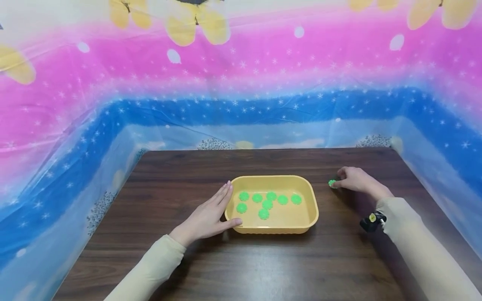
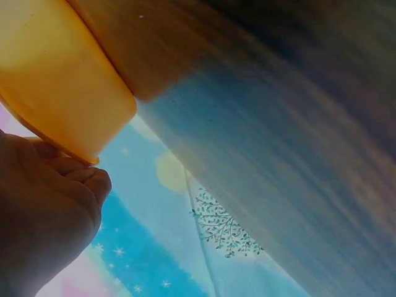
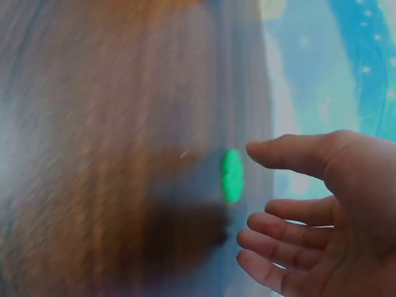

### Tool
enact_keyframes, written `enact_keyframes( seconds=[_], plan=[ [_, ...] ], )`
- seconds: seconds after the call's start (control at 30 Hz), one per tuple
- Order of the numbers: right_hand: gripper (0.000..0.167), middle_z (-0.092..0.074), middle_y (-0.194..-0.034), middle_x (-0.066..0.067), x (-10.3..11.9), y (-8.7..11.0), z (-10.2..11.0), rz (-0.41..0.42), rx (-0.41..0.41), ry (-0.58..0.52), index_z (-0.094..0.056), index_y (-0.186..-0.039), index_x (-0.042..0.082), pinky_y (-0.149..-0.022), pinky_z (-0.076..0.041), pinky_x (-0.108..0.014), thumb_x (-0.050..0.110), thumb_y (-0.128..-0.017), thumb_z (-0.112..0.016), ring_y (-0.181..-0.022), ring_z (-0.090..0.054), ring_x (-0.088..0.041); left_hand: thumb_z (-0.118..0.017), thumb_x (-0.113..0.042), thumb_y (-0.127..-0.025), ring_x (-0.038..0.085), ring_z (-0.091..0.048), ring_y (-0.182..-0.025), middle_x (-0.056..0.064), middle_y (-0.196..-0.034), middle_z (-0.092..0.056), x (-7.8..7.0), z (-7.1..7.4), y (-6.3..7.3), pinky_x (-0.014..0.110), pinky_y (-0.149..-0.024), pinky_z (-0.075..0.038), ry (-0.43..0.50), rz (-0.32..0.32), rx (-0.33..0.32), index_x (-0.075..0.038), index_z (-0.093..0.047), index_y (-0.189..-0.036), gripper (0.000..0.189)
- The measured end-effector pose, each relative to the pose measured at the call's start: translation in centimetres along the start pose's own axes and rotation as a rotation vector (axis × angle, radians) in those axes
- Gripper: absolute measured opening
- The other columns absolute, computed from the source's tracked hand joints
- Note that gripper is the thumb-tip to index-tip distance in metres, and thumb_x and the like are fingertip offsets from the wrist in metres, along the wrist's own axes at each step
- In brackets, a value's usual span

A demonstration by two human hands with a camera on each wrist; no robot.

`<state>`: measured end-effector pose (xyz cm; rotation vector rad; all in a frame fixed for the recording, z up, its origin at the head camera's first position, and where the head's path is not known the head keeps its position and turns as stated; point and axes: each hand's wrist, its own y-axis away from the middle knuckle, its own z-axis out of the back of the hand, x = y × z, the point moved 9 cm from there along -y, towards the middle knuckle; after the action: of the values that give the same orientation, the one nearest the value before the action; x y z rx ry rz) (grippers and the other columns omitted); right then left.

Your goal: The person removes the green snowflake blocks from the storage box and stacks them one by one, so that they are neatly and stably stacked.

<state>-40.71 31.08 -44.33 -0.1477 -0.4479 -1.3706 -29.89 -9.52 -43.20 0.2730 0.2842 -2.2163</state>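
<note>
A yellow plastic tray (image 1: 269, 230) stands on the table. Several small green scalloped discs (image 1: 296, 199) lie flat on its floor. My left hand (image 1: 208, 215) rests against the tray's left end, fingers extended along the rim and thumb over the near corner. From the left wrist, the fingertips of that hand (image 2: 52, 204) meet the rim of the tray (image 2: 68, 93). To the right of the tray, my right hand (image 1: 355, 179) is over one more green disc (image 1: 332, 183). In the right wrist view its thumb and fingers are spread, with a gap between them and the disc (image 3: 232, 175).
The dark wooden table (image 1: 177, 167) extends around the tray. A pink and blue patterned cloth (image 1: 241, 96) hangs behind it and along both sides. A small black device (image 1: 370, 223) is strapped at my right wrist.
</note>
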Motion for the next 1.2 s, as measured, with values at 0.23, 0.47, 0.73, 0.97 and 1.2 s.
enact_keyframes(
  seconds=[0.23, 0.47, 0.73, 0.97, 1.2],
  plan=[
    [0.069, -0.055, -0.13, -0.037, 2.9, 0.4, 1.9, 0.065, -0.068, -0.018, -0.045, -0.141, -0.015, -0.095, -0.046, -0.062, 0.032, -0.095, -0.068, -0.119, -0.054, -0.051, -0.05, -0.072, -0.093, 0.021, -0.007, -0.154, 0.009, -0.168, -0.001, -0.3, 0.0, -0.1, 0.043, -0.117, -0.029, -0.018, -0.009, -0.009, -0.001, -0.014, -0.16, 0.104],
    [0.066, -0.057, -0.135, -0.029, 7.7, 0.8, 3.4, 0.172, -0.105, -0.044, -0.05, -0.142, -0.008, -0.097, -0.046, -0.059, 0.034, -0.096, -0.069, -0.121, -0.056, -0.043, -0.052, -0.071, -0.093, 0.02, -0.01, -0.153, 0.006, -0.168, 0.002, 0.0, -0.2, 0.0, 0.045, -0.114, -0.034, 0.019, -0.01, -0.027, -0.002, -0.012, -0.161, 0.104],
    [0.056, -0.06, -0.136, -0.022, 12.7, 1.1, 3.7, 0.281, -0.11, -0.063, -0.055, -0.14, -0.002, -0.099, -0.046, -0.055, 0.03, -0.096, -0.07, -0.122, -0.057, -0.038, -0.056, -0.069, -0.092, 0.024, -0.014, -0.153, 0.007, -0.169, 0.0, 0.1, 0.4, -0.3, 0.047, -0.113, -0.036, 0.055, -0.005, -0.027, -0.002, -0.014, -0.161, 0.105],
    [0.052, -0.063, -0.131, -0.019, 16.1, 2.1, 0.5, 0.379, -0.016, -0.021, -0.06, -0.135, -0.003, -0.096, -0.05, -0.051, 0.029, -0.096, -0.071, -0.117, -0.062, -0.035, -0.06, -0.067, -0.091, 0.02, -0.005, -0.154, -0.003, -0.167, 0.012, 0.5, -0.7, 0.2, 0.048, -0.117, -0.028, 0.301, 0.095, 0.083, -0.011, -0.002, -0.162, 0.108],
    [0.052, -0.063, -0.131, -0.018, 18.9, 2.1, -2.1, 0.459, 0.1, 0.086, -0.06, -0.136, -0.002, -0.097, -0.05, -0.049, 0.024, -0.093, -0.073, -0.118, -0.061, -0.034, -0.061, -0.069, -0.09, 0.016, 0.001, -0.153, -0.006, -0.166, 0.018, 0.5, -1.0, 0.1, 0.046, -0.118, -0.027, 0.328, 0.102, 0.089, -0.012, 0.002, -0.162, 0.112]
  ],
)
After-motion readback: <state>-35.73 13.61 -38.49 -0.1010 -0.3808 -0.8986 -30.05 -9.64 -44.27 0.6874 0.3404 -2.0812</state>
